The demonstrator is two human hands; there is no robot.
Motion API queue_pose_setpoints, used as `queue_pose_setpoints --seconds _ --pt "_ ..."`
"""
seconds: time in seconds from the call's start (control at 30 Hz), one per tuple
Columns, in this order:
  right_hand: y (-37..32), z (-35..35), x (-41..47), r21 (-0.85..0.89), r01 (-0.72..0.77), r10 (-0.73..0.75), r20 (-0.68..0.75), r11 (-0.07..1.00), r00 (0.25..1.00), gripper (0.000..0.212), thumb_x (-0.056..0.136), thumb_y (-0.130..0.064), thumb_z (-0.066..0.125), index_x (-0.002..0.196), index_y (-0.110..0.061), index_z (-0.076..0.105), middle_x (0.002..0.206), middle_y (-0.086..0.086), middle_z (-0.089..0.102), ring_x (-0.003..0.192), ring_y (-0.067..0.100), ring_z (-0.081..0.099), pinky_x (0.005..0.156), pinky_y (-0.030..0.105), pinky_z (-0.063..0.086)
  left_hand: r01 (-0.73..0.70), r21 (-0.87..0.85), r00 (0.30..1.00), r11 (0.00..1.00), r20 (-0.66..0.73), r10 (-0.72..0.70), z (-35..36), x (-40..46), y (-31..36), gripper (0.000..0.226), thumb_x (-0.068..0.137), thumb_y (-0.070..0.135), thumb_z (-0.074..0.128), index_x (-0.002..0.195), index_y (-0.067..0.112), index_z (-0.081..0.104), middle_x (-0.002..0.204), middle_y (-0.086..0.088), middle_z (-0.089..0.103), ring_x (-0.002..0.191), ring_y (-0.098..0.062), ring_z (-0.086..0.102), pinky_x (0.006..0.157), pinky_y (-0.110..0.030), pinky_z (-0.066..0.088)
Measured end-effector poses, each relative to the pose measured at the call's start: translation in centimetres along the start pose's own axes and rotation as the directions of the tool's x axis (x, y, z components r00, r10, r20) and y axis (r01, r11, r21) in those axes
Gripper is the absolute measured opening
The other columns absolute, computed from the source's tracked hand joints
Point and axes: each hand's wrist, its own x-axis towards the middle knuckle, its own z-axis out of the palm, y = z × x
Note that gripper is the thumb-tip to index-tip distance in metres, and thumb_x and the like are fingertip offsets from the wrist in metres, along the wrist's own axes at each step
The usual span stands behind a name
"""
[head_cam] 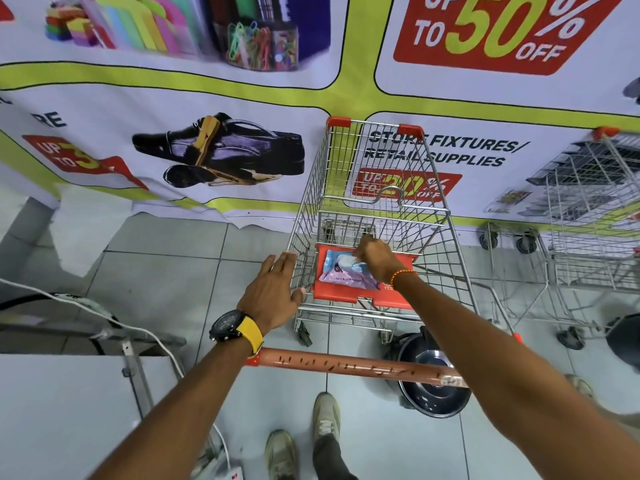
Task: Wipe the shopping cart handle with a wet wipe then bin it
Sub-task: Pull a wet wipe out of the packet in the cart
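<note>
I see shopping cart point(374, 188) basket of thin bright metal wire, shiny. Cart handle point(349, 367) smooth orange plastic, glossy, with dark scratch marks. Child seat flap point(398, 296) matt orange plastic. Wet wipe pack point(346, 271) soft glossy plastic film. Floor point(166, 271) smooth pale tile. Wall banner point(242, 98) printed vinyl, slightly wrinkled.

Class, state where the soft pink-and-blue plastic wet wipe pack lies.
The wet wipe pack lies centre-frame on the cart's orange child-seat flap, under the right hand.

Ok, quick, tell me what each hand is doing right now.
Left hand: open, fingers spread against the cart's side, holding nothing.
Right hand: closed, pinching a white wipe at the wipes pack.
</note>
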Motion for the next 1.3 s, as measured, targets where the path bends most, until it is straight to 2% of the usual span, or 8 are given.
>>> queue_pose_setpoints --seconds 0.27,0.4,0.53,0.77,0.9,1.03,1.17,1.3 --pt "1.0 0.4 -0.8 -0.05 -0.024 0.027 0.057 0.998 0.998 0.021 0.101 -0.002 0.05 0.116 -0.001 0.065 0.097 0.018 0.071 0.086 0.031 0.068 0.075 0.038 0.058 0.007 -0.012 1.0 1.0 0.0 -0.007 0.2 0.2 -0.1 0.075 0.091 0.038 0.051 0.152 0.014 0.014 0.16 -0.009 0.025 0.148 -0.031 0.014 0.109 -0.044 0.038" --pt "1.8 1.4 -0.2 -0.033 0.016 -0.015 0.026 0.999 1.0 0.025 0.097 0.003 0.053 0.117 -0.004 0.067 0.11 0.019 0.067 0.097 0.034 0.065 0.085 0.046 0.059 0.004 -0.001 1.0 1.0 -0.004 -0.004 0.5 0.4 -0.3 0.077 0.09 0.039 0.051 0.152 0.014 0.013 0.159 -0.009 0.026 0.147 -0.031 0.015 0.108 -0.045 0.04" --pt "2.3 2.2 0.2 -0.018 0.03 -0.029 0.065 0.999 0.997 0.017 0.096 -0.003 0.053 0.104 -0.003 0.069 0.124 0.027 0.056 0.112 0.044 0.053 0.099 0.055 0.049 0.002 -0.002 1.0 1.0 -0.01 -0.002 0.5 0.6 -0.6 0.078 0.089 0.04 0.052 0.152 0.015 0.014 0.159 -0.009 0.028 0.147 -0.031 0.017 0.106 -0.046 0.043" --pt "2.9 2.1 0.6 0.126 0.064 -0.068 0.032 0.99 0.997 0.022 0.094 0.002 0.054 0.102 -0.014 0.067 0.109 0.022 0.063 0.105 0.038 0.056 0.095 0.057 0.049 -0.008 0.001 1.0 1.0 -0.006 0.008 0.4 0.9 -0.8 0.078 0.09 0.041 0.052 0.152 0.014 0.014 0.159 -0.01 0.027 0.146 -0.033 0.019 0.11 -0.046 0.041" --pt "1.6 0.4 -0.5 0.059 0.112 -0.11 -0.035 0.992 0.993 0.024 0.09 0.004 0.062 0.107 -0.011 0.068 0.115 0.019 0.066 0.108 0.037 0.06 0.093 0.051 0.054 -0.01 0.003 1.0 1.0 -0.009 0.01 0.2 0.9 -0.8 0.078 0.089 0.04 0.052 0.151 0.014 0.014 0.157 -0.011 0.03 0.145 -0.033 0.021 0.108 -0.047 0.042" --pt "1.0 0.0 -0.6 0.058 0.07 -0.061 -0.146 0.996 0.987 0.016 0.097 -0.007 0.061 0.108 -0.011 0.072 0.104 0.013 0.076 0.09 0.029 0.071 0.076 0.034 0.056 -0.011 0.0 1.0 1.0 -0.01 0.011 0.0 1.0 -0.7 0.077 0.089 0.039 0.053 0.151 0.014 0.015 0.157 -0.011 0.03 0.145 -0.033 0.021 0.107 -0.047 0.043" --pt "0.6 -0.5 -0.6 0.103 0.073 -0.06 -0.125 0.992 0.99 0.024 0.097 -0.003 0.06 0.117 -0.008 0.07 0.11 0.015 0.076 0.092 0.028 0.072 0.079 0.036 0.059 -0.011 0.003 1.0 1.0 -0.009 0.011 -0.1 1.0 -0.7 0.077 0.089 0.038 0.054 0.151 0.013 0.016 0.157 -0.011 0.031 0.144 -0.034 0.022 0.109 -0.046 0.041" --pt "0.2 -1.0 -0.5 0.098 0.096 -0.082 -0.135 0.991 0.987 0.027 0.092 0.002 0.055 0.112 -0.006 0.071 0.116 0.017 0.073 0.1 0.032 0.069 0.083 0.04 0.058 -0.018 0.007 1.0 1.0 -0.005 0.018 -0.1 1.1 -0.8 0.077 0.089 0.038 0.053 0.151 0.012 0.016 0.156 -0.012 0.032 0.143 -0.035 0.023 0.11 -0.047 0.04"
